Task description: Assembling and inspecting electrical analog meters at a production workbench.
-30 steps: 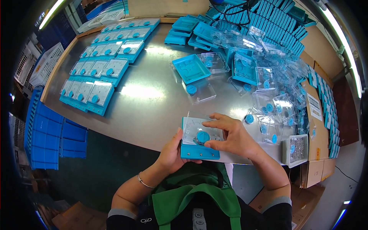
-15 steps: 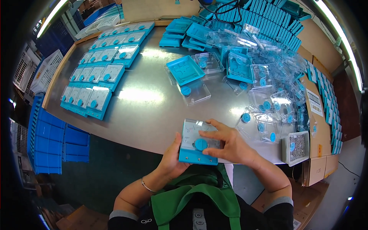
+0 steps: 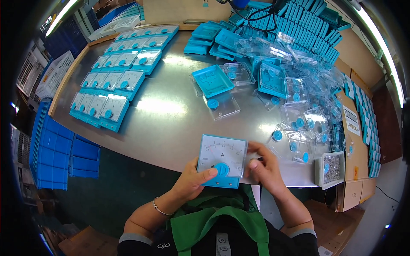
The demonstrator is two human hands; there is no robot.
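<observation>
A panel ammeter [image 3: 226, 155] with a teal base, a clear cover, a white dial and a blue round knob is held in front of me, above the table's near edge. My left hand [image 3: 191, 177] grips its lower left corner, thumb lying over the front beside the knob. Close by the meter's right edge is my right hand [image 3: 267, 170], its fingers loosely bent and its thumb apart from them. Some of those fingertips are blurred, and whether they touch the edge is unclear.
Rows of similar meters [image 3: 114, 106] stand at the left of the metal table [image 3: 166, 132]. Teal base shells [image 3: 213, 81] lie toward the middle, and clear covers [image 3: 297, 113] with blue knobs pile up at the right. A white bin [image 3: 319, 170] of small metal parts sits at the right edge.
My right hand has come off the knob and cover and moved to the meter's right side. The left thumb now lies over the front, and the dial faces me more squarely.
</observation>
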